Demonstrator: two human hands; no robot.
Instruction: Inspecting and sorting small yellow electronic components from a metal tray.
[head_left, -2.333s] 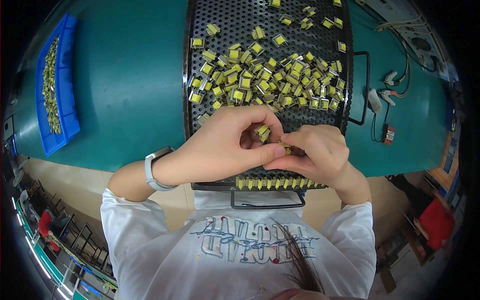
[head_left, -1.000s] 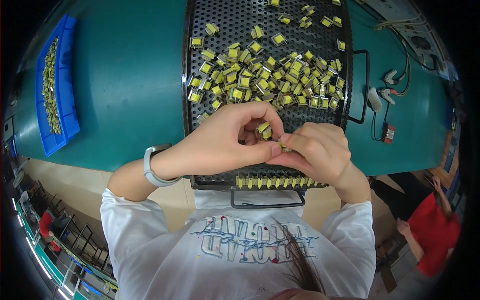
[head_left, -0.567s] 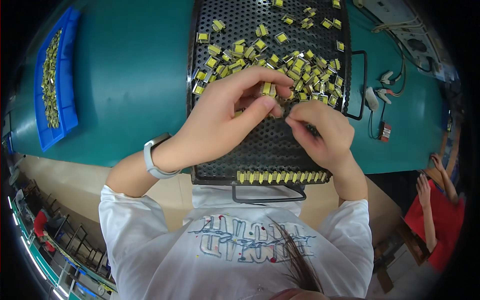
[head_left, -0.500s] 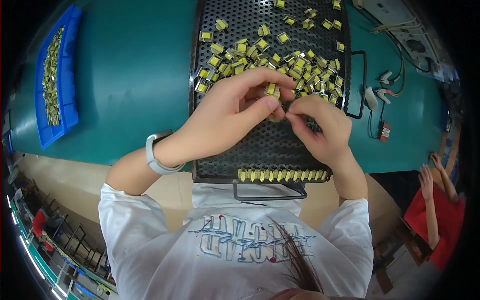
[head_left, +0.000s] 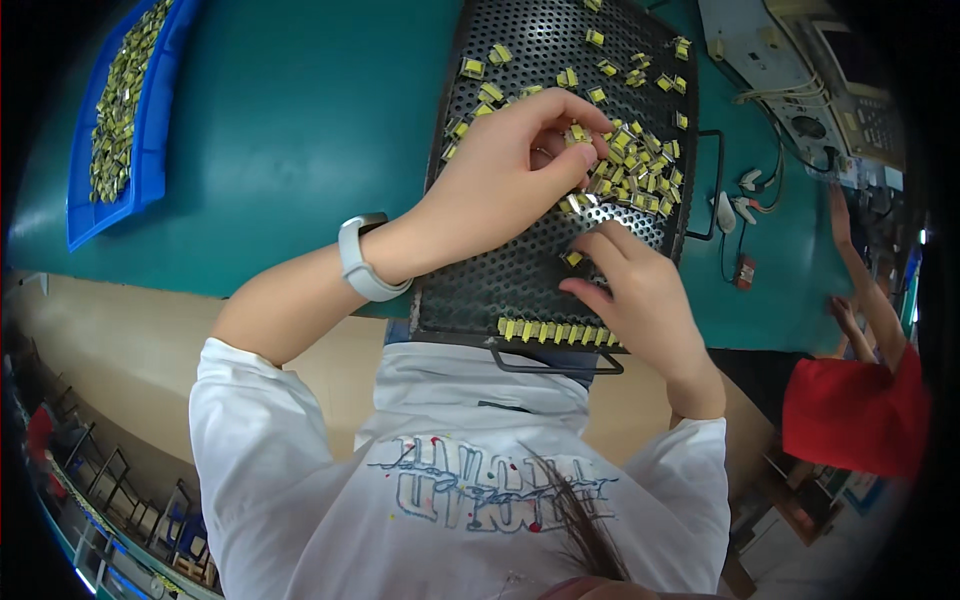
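Note:
Small transformers with yellow-wrapped middles and metallic sides lie in a loose heap point(head_left: 630, 165) on a black perforated tray point(head_left: 520, 265). Over the heap, my left hand point(head_left: 510, 170) is closed, with one small transformer point(head_left: 578, 133) between its thumb and fingers. My right hand point(head_left: 640, 290) is lower, above the tray's bare stretch. Its thumb and forefinger are around another small transformer point(head_left: 573, 258); the contact is partly hidden. Along the tray's near edge stands a straight row of several such transformers point(head_left: 555, 331), close below my right hand.
A blue bin point(head_left: 150, 150) full of similar small parts stands at the far left of the green table point(head_left: 300, 130). To the right are a metal tray handle point(head_left: 715, 185), clip leads point(head_left: 745, 208) and an instrument point(head_left: 790, 90). A person in red point(head_left: 855, 410) sits at the right.
My hands have come apart: the right moved down toward the near row, the left slightly up and right. The view has shifted, and the person in red has stretched an arm forward.

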